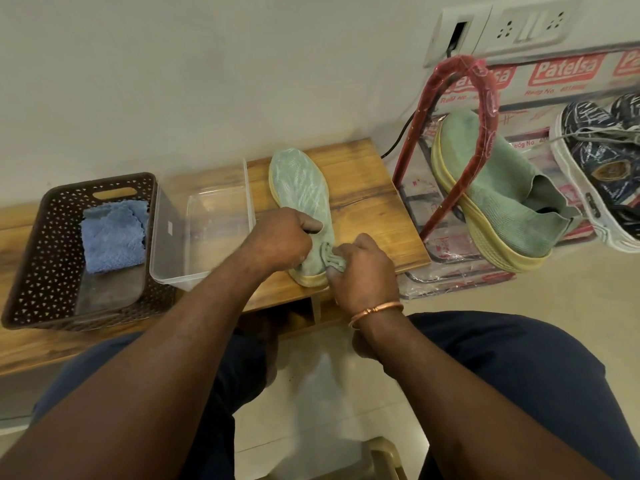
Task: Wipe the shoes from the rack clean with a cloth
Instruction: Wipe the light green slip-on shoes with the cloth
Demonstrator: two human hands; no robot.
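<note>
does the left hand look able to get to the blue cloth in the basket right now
Probably yes, once the left hand lets go of the green shoe. The blue cloth lies uncovered in the open basket on that side; only a clear tub stands between.

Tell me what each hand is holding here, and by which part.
The left hand grips the green shoe on the bench at its middle; the right hand pinches bunched fabric at its heel opening, collar or cloth unclear.
</note>
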